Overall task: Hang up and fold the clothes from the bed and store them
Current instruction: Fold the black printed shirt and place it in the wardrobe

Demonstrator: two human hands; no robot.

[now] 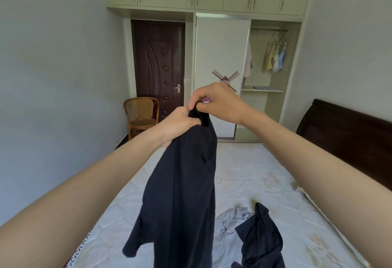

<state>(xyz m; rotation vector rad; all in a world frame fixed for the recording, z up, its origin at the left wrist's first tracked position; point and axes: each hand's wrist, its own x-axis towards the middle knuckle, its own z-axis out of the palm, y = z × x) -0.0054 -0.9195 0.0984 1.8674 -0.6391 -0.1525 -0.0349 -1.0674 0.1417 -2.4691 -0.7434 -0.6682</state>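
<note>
Both arms reach out at the centre of the frame, holding a dark navy knitted top (182, 193) up above the pale patterned bed (265, 178). The left hand (180, 122) has its fingers curled tight around the bunched fabric at the top, and the right hand (216, 102) pinches the same edge between thumb and fingertips, just beside it. The garment hangs down toward the lower centre. At the lower right, a crumpled grey garment (231, 222) and another dark piece of clothing (261, 238) lie on the bed. In the upper right, the open cream wardrobe (273, 66) shows pastel tops on hangers (274, 59).

A wicker chair (141, 114) stands at nine o'clock beside a dark wooden door (158, 70), a headboard (347, 138) at three o'clock.
</note>
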